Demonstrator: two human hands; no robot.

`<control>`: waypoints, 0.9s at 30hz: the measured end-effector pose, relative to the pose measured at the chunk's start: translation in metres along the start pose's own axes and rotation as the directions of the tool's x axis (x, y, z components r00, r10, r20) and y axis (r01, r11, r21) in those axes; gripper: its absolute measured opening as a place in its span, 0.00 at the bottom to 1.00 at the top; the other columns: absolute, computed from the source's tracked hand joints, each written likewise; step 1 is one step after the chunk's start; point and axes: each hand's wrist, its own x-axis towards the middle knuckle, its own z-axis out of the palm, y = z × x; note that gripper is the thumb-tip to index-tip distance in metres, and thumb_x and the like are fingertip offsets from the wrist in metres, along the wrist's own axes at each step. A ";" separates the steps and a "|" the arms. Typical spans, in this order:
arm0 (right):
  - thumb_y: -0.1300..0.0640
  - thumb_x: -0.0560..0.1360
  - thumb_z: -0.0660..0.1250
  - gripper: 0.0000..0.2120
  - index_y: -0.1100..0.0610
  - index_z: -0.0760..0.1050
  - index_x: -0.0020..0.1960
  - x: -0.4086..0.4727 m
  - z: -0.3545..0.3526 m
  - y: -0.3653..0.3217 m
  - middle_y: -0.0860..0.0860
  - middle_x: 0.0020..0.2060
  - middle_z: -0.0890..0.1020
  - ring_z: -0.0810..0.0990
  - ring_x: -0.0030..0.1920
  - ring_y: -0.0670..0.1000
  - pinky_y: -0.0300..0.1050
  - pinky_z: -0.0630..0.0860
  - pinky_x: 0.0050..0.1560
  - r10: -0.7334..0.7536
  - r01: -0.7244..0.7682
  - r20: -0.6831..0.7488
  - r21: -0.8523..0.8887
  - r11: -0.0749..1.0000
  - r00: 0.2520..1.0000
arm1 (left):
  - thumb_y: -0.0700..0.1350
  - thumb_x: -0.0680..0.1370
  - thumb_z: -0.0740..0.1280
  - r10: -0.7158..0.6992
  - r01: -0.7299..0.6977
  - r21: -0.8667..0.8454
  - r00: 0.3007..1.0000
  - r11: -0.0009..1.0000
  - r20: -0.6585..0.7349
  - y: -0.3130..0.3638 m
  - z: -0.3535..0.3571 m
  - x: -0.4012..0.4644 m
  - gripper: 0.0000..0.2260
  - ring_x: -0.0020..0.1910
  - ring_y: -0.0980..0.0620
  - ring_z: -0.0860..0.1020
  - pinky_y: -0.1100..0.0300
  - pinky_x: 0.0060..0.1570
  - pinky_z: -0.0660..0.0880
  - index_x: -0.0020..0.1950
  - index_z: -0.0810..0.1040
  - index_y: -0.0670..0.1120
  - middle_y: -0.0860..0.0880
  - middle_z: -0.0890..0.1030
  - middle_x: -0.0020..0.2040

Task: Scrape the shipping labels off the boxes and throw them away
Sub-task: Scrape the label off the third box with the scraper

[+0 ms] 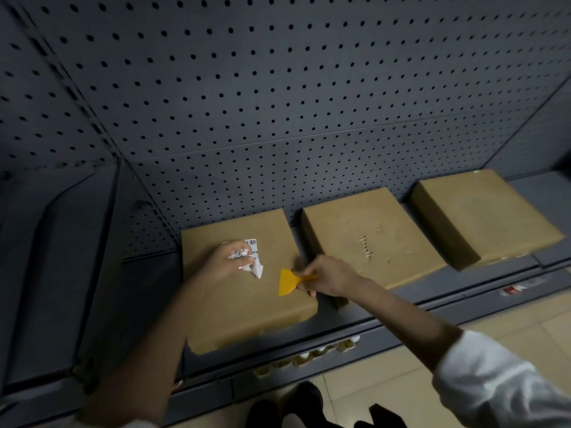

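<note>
Left hand (224,261) pinches crumpled label (251,262) (thin, tears easily; grip near stuck edge) on left box (241,304). Right hand (330,274) grips yellow scraper (287,281).

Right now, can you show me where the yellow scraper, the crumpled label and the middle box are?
yellow scraper (285,282): head view, on its flat blade.
crumpled label (254,263): head view, on the white paper by the fingers.
middle box (367,239): head view, on its scuffed top.
</note>
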 end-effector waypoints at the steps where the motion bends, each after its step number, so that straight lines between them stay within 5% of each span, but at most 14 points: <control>1: 0.47 0.75 0.67 0.12 0.48 0.80 0.34 0.000 0.000 0.000 0.48 0.38 0.86 0.80 0.42 0.44 0.45 0.75 0.52 0.000 0.000 -0.003 0.006 1.000 1.000 | 0.35 0.76 0.65 0.013 -0.013 0.001 1.000 1.000 -0.011 0.003 0.005 0.003 0.04 0.38 0.54 0.72 0.66 0.37 0.67 0.41 0.74 0.41 0.44 0.75 0.40; 8: 0.45 0.74 0.67 0.16 0.46 0.76 0.28 0.002 0.005 0.005 0.49 0.38 0.86 0.80 0.41 0.42 0.41 0.73 0.47 0.038 -0.038 -0.026 0.014 0.999 0.999 | 0.38 0.76 0.66 0.042 -0.039 0.120 0.999 0.992 -0.025 0.008 0.014 0.008 0.07 0.40 0.50 0.75 0.58 0.42 0.70 0.40 0.73 0.37 0.37 0.78 0.38; 10: 0.45 0.74 0.67 0.16 0.46 0.76 0.28 0.003 0.005 0.004 0.48 0.38 0.86 0.79 0.40 0.42 0.40 0.72 0.45 0.040 -0.040 -0.031 0.005 0.999 0.999 | 0.41 0.75 0.68 0.063 -0.053 0.184 0.997 0.981 -0.051 0.016 0.021 0.005 0.07 0.36 0.57 0.74 0.62 0.38 0.70 0.39 0.73 0.42 0.45 0.78 0.34; 15: 0.48 0.74 0.67 0.10 0.53 0.81 0.43 0.004 0.003 0.001 0.50 0.42 0.86 0.82 0.48 0.49 0.44 0.76 0.51 0.018 -0.019 -0.024 -0.010 1.000 1.000 | 0.37 0.76 0.65 0.169 -0.154 -0.109 0.974 0.982 0.148 0.079 0.075 0.006 0.08 0.34 0.66 0.74 0.75 0.34 0.69 0.40 0.73 0.48 0.55 0.75 0.35; 18: 0.46 0.74 0.67 0.12 0.54 0.82 0.46 0.003 -0.001 0.007 0.51 0.42 0.86 0.82 0.49 0.48 0.44 0.75 0.54 0.017 -0.017 0.014 0.034 0.999 1.000 | 0.38 0.77 0.63 0.155 -0.174 -0.284 0.984 0.943 -0.090 0.100 0.053 0.022 0.03 0.32 0.65 0.77 0.75 0.33 0.71 0.43 0.73 0.43 0.55 0.79 0.30; 20: 0.46 0.74 0.68 0.12 0.54 0.83 0.46 0.002 -0.001 0.010 0.51 0.42 0.87 0.82 0.48 0.47 0.44 0.75 0.52 0.011 -0.011 0.011 0.042 0.999 1.000 | 0.39 0.77 0.63 0.107 -0.176 -0.267 0.960 0.948 -0.257 0.099 0.017 0.029 0.02 0.34 0.68 0.77 0.74 0.33 0.71 0.47 0.74 0.45 0.57 0.80 0.37; 23: 0.46 0.74 0.68 0.11 0.52 0.83 0.42 0.003 0.001 0.008 0.50 0.41 0.86 0.82 0.46 0.46 0.43 0.74 0.48 -0.002 0.002 0.003 0.028 1.000 1.000 | 0.36 0.76 0.60 0.086 -0.183 -0.234 0.924 0.955 -0.372 0.087 -0.017 0.029 0.11 0.37 0.71 0.76 0.79 0.33 0.69 0.53 0.74 0.50 0.54 0.77 0.46; 27: 0.46 0.74 0.67 0.09 0.47 0.81 0.38 0.008 -0.004 0.005 0.47 0.36 0.85 0.81 0.43 0.45 0.45 0.75 0.50 -0.008 0.008 0.014 -0.005 1.000 1.000 | 0.33 0.73 0.55 -0.003 -0.128 -0.274 0.902 0.953 -0.432 0.059 -0.022 0.020 0.26 0.44 0.57 0.72 0.70 0.44 0.70 0.66 0.69 0.57 0.50 0.71 0.61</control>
